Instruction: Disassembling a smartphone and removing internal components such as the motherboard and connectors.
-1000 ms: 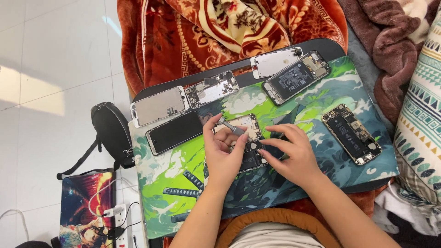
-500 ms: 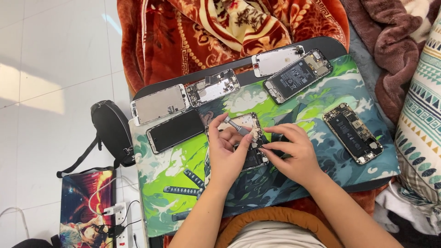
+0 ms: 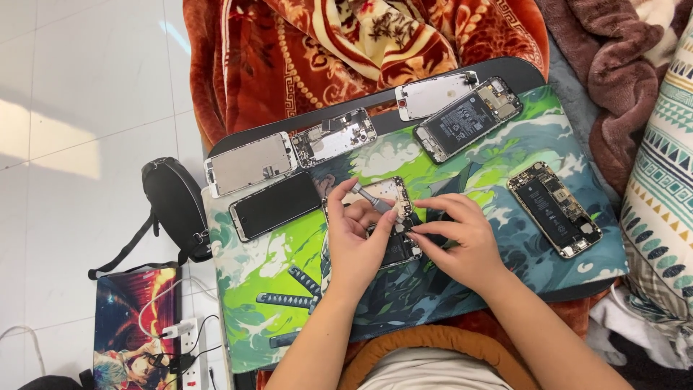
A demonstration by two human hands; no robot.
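Note:
An opened phone body (image 3: 386,193) lies in the middle of a green printed mat (image 3: 289,245). My left hand (image 3: 357,242) rests on it and holds a small grey screwdriver (image 3: 372,198), tip down against the phone's inside. My right hand (image 3: 462,242) pinches a small dark part at the phone's right edge, fingertips touching those of the left hand. Most of the phone's lower half is hidden under both hands.
Around the mat lie other dismantled phones: a screen panel (image 3: 249,163), a black phone (image 3: 274,206), an open frame (image 3: 333,137), a white panel (image 3: 433,94), two open bodies with batteries (image 3: 468,119) (image 3: 554,209). A black bag (image 3: 173,206) and power strip (image 3: 189,354) sit left.
My left hand has lifted from lying flat on the phone and now holds the screwdriver upright over it. My right hand has stayed at the phone's right edge.

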